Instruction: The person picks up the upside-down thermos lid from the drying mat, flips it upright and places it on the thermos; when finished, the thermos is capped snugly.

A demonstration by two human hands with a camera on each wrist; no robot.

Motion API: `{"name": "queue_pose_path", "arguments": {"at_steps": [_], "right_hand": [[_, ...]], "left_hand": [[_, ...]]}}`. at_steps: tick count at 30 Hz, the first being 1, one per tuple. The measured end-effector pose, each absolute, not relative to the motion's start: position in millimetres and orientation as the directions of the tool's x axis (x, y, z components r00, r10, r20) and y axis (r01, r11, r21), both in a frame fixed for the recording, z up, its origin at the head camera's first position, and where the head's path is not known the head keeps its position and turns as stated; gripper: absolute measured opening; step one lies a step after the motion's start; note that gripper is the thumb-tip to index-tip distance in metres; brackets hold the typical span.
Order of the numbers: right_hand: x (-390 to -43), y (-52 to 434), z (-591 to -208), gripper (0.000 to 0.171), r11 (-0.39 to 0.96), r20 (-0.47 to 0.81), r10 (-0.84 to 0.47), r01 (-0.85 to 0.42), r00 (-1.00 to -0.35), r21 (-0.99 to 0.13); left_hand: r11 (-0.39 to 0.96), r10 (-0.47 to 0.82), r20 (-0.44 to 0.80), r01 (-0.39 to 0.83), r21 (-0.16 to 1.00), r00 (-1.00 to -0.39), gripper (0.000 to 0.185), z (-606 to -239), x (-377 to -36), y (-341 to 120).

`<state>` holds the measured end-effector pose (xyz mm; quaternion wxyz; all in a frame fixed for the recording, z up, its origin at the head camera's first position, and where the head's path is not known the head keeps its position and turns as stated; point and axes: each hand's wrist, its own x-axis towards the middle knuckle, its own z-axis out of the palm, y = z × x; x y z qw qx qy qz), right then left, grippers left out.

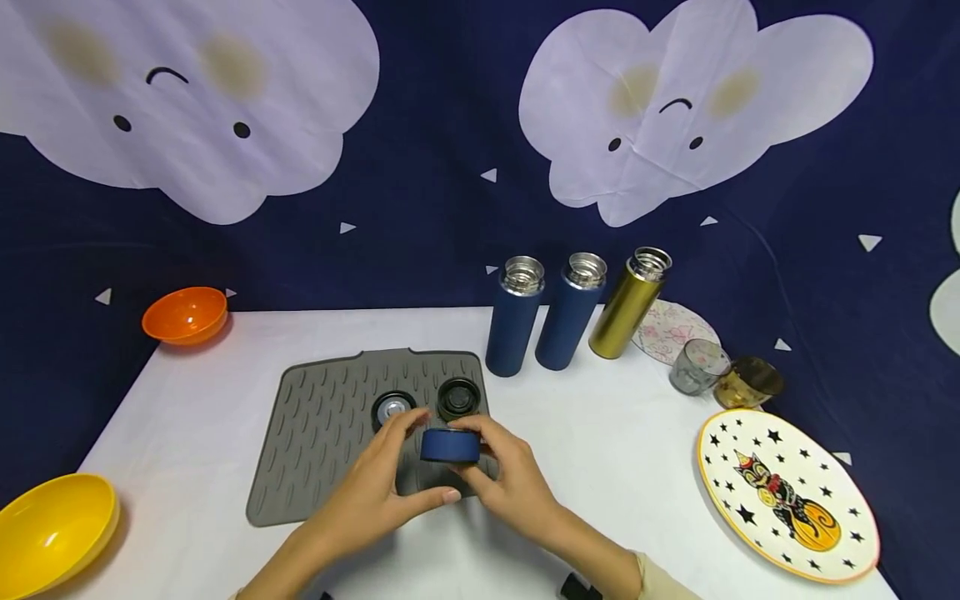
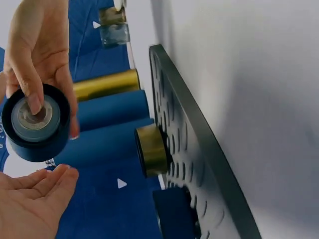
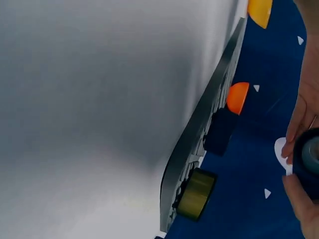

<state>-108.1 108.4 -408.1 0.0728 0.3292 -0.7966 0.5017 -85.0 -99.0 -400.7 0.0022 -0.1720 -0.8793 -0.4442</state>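
Observation:
A dark blue bottle cap (image 1: 450, 446) (image 2: 35, 122) is held just above the front of the grey ribbed mat (image 1: 322, 450). My right hand (image 1: 510, 475) pinches it between thumb and fingers, one fingertip (image 2: 34, 102) on its inner liner. The fingertips of my left hand (image 1: 375, 483) reach the cap's left side, while its palm (image 2: 30, 199) lies relaxed below, thumb apart. In the right wrist view only the cap's edge (image 3: 310, 159) shows. Two more caps (image 1: 393, 408) (image 1: 458, 398) lie on the mat, one gold (image 2: 152, 149) (image 3: 197, 194) and one blue (image 2: 172, 211) (image 3: 219, 132).
Two blue bottles (image 1: 513, 317) (image 1: 570, 312) and a gold one (image 1: 630, 304) stand uncapped behind the mat. At right are a floral plate (image 1: 675, 329), two glasses (image 1: 697, 367) (image 1: 746, 383) and a cat plate (image 1: 787, 496). An orange bowl (image 1: 185, 315) and a yellow bowl (image 1: 52, 529) sit at left.

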Motion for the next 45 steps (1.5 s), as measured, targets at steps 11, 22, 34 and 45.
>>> {"name": "queue_pose_path", "arguments": {"at_steps": [11, 22, 34, 45], "right_hand": [[-107, 110, -407, 0.027, 0.351, 0.801, -0.494, -0.921, -0.338, -0.172], [-113, 108, -395, 0.013, 0.342, 0.862, -0.507, -0.914, 0.016, 0.218], [-115, 113, -397, 0.021, 0.297, 0.837, -0.534, -0.901, 0.117, 0.315], [-138, 128, -403, 0.037, 0.465, 0.883, -0.398, -0.884, -0.25, -0.041]], "left_hand": [[0.103, 0.428, 0.178, 0.243, 0.964, -0.886, 0.069, -400, -90, -99], [-0.104, 0.502, 0.266, 0.248, 0.963, -0.823, 0.079, -398, -92, -89], [-0.015, 0.42, 0.36, 0.391, 0.92, -0.833, 0.076, -393, -86, -79], [0.03, 0.379, 0.339, 0.377, 0.926, -0.861, 0.075, -386, -88, -85]]}}
